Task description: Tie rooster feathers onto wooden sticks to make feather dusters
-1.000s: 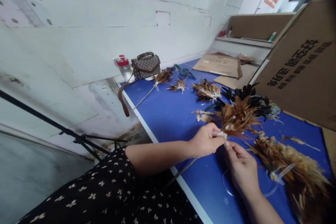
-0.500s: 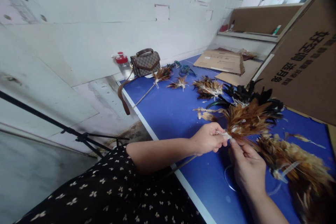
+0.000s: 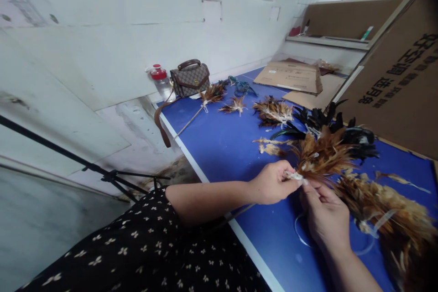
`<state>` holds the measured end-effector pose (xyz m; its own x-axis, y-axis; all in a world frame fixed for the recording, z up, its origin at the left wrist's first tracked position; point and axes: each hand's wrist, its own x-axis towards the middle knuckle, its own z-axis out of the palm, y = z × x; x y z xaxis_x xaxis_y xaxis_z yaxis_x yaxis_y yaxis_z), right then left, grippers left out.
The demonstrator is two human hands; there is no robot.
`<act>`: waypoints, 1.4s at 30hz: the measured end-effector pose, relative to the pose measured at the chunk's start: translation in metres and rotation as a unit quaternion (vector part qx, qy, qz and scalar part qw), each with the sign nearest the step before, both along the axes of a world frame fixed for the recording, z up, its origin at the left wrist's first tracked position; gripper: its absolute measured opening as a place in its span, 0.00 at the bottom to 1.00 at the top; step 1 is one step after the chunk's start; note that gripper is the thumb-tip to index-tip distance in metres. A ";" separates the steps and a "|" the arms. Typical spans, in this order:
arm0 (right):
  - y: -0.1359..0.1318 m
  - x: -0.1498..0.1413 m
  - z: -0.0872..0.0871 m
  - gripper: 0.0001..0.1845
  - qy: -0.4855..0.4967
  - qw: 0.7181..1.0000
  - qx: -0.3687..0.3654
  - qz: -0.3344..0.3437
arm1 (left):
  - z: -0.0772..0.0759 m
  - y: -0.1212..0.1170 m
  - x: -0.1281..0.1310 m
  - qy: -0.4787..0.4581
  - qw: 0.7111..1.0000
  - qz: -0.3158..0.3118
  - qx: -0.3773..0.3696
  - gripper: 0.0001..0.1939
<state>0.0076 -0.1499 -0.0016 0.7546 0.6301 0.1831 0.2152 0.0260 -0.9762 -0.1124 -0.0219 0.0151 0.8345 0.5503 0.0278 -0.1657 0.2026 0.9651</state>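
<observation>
My left hand is closed round the white-wrapped neck of a feather duster, its thin stick running back toward the table edge. Brown feathers fan out from that neck to the right. Close against it, my right hand pinches a whitish strip at the base of the feathers. Below, a clear loop of strip hangs over the blue table. A string of tan feathers lies to the right of my right hand.
Black feathers and several smaller brown bunches lie on the blue table. Another feather stick, a handbag and a red-capped bottle are at the far left. Cardboard stands along the right; a tripod is left.
Both hands stay at the duster's neck, with my fingers shifting slightly around the white binding. The whole view has moved a little.
</observation>
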 end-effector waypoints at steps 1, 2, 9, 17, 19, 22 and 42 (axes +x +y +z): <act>0.000 -0.002 0.000 0.33 0.007 1.000 -0.006 -0.011 | -0.001 -0.001 0.000 -0.007 1.000 0.009 0.009 0.17; 0.000 -0.003 0.001 0.33 0.019 0.999 -0.011 -0.027 | -0.002 -0.002 0.001 -0.010 1.000 0.016 0.015 0.15; -0.002 -0.011 0.010 0.30 -0.060 0.995 0.023 -0.074 | -0.007 -0.002 -0.001 0.020 0.998 0.033 0.044 0.12; -0.007 0.003 0.008 0.25 -0.166 0.983 -0.016 -0.081 | -0.001 -0.007 -0.009 0.021 0.988 0.055 0.146 0.11; -0.005 0.003 0.008 0.25 -0.143 0.984 -0.025 -0.099 | 0.004 -0.009 -0.011 0.021 0.986 0.051 0.158 0.11; -0.002 0.000 0.013 0.22 -0.093 0.988 -0.011 -0.125 | 0.009 -0.013 -0.012 0.023 0.983 0.049 0.177 0.11; -0.004 -0.013 0.030 0.20 -0.153 0.985 -0.050 -0.068 | -0.005 -0.007 -0.010 0.023 0.943 0.059 0.328 0.05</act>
